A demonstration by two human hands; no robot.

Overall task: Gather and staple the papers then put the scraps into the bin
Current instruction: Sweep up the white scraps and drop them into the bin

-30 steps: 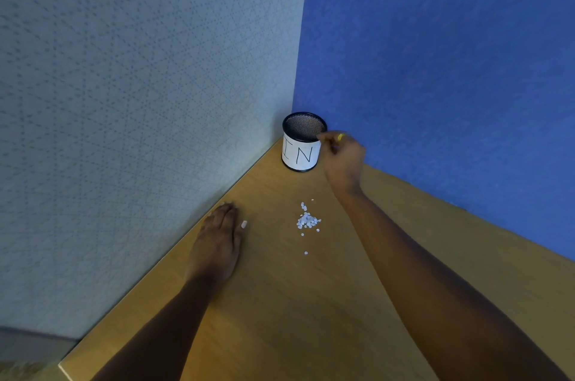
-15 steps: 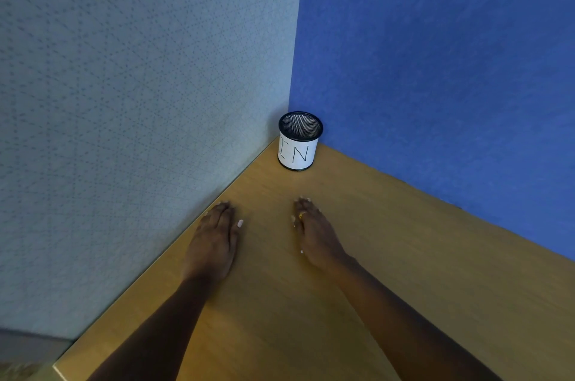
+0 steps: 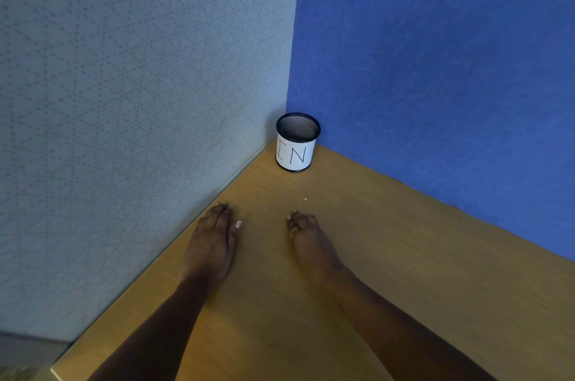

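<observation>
Nearby — one scrap (image 3: 305, 199) between right hand (image 3: 311, 243) and bin (image 3: 295, 153).

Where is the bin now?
Head view: the bin stands in the far corner of the desk, where the grey wall meets the blue wall, beyond the right hand.

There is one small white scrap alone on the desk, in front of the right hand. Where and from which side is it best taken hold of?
Probably from straight above: the scrap is tiny and lies flat on the desk, so no side offers an edge. Pinch it whole between thumb and forefinger tips of the right hand, the nearer one.
</observation>
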